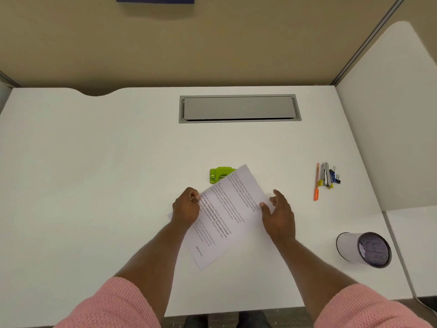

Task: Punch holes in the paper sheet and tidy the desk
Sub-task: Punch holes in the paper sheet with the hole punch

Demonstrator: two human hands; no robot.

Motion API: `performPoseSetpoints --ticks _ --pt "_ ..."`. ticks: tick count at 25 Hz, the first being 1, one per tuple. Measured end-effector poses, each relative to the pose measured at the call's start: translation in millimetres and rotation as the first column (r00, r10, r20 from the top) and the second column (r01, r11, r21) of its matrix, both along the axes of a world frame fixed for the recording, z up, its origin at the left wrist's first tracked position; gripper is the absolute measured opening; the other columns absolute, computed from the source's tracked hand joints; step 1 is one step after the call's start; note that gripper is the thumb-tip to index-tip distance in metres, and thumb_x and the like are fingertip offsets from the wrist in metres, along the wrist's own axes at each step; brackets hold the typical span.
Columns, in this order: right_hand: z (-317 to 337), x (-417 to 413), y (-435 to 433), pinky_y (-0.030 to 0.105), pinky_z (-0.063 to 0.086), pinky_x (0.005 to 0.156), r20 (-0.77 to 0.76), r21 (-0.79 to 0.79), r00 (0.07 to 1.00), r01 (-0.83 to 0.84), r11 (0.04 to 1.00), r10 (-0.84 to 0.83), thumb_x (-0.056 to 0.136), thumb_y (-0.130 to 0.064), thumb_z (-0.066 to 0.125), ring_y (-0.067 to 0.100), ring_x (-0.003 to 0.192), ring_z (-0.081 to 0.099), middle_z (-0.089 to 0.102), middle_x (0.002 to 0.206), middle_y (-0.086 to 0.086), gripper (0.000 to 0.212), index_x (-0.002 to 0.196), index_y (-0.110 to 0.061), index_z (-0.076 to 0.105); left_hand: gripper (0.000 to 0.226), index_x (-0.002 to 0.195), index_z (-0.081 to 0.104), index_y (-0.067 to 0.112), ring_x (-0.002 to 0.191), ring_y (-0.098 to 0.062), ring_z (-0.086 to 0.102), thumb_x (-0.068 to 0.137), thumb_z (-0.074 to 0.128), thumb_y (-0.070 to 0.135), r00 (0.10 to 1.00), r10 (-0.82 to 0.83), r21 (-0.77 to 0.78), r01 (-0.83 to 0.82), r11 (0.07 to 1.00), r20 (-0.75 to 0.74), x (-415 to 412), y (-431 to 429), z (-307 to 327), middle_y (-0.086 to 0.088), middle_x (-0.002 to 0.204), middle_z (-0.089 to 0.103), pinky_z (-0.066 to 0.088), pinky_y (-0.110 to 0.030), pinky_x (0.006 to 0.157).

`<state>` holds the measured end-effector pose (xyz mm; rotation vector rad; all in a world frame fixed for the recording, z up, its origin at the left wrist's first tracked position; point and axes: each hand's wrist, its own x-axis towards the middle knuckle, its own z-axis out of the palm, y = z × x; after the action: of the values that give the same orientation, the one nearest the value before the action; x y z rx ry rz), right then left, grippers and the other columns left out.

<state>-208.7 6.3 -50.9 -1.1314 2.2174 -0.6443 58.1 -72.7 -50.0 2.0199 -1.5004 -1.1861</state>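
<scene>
- One desk [118,162], white, carries everything.
- One paper sheet [230,209] lies skewed at the near middle, its far corner over the one green hole punch [218,174]. I judge it best squared first, then one edge fed fully into the slot.
- One left hand [186,209] is pinched closed on the sheet's left edge; one right hand [279,215], fingers apart, steadies the right edge.
- One mesh pen cup [364,249] lies tipped over, right.
- One orange pen [316,182], one stapler [325,175]; binder clips [335,175] too small to count.
</scene>
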Motion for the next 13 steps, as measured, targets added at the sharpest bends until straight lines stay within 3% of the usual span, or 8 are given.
performPoseSetpoints --ticks 3,6,10,13 --pt "2.0 4.3 -2.5 0.03 0.047 0.091 0.227 -0.002 0.954 0.202 0.979 -0.196 0.09 -0.03 0.072 0.02 0.105 0.065 0.068 0.109 -0.002 0.059 0.142 -0.023 0.045 0.017 0.085 0.057 0.014 0.094 -0.027 0.06 0.093 0.052 0.0 0.993 0.069 -0.01 -0.07 0.997 -0.092 3.1 0.9 1.8 -0.001 0.091 0.064 0.045 -0.034 0.083" --pt "2.2 12.6 -7.2 0.037 0.05 0.101 0.374 -0.02 0.858 0.387 0.922 -0.352 0.086 -0.02 0.077 0.021 0.109 0.066 0.068 0.111 0.001 0.058 0.137 -0.018 0.05 0.016 0.086 0.057 0.011 0.086 -0.021 0.056 0.093 0.051 -0.002 0.988 0.078 -0.002 -0.079 0.997 -0.136 6.9 3.3 5.8 0.0 0.087 0.062 0.038 -0.029 0.074" --pt "3.9 23.2 -7.7 0.04 0.047 0.108 0.443 0.006 0.78 0.49 0.872 -0.442 0.083 -0.012 0.079 0.022 0.118 0.063 0.065 0.119 0.004 0.059 0.135 -0.014 0.053 0.01 0.088 0.058 0.006 0.078 -0.018 0.052 0.094 0.052 0.001 0.979 0.079 0.016 -0.078 0.997 -0.19 13.6 11.3 9.7 -0.001 0.083 0.06 0.039 -0.03 0.072" --pt "9.2 35.7 -8.5 0.039 0.044 0.11 0.447 0.004 0.779 0.491 0.871 -0.44 0.083 -0.011 0.079 0.022 0.125 0.057 0.06 0.133 0.008 0.064 0.14 -0.012 0.049 0.009 0.089 0.058 0.006 0.073 -0.017 0.049 0.094 0.051 0.001 0.966 0.115 0.035 -0.11 0.993 -0.23 19.6 16.6 15.1 -0.001 0.078 0.056 0.038 -0.03 0.069"
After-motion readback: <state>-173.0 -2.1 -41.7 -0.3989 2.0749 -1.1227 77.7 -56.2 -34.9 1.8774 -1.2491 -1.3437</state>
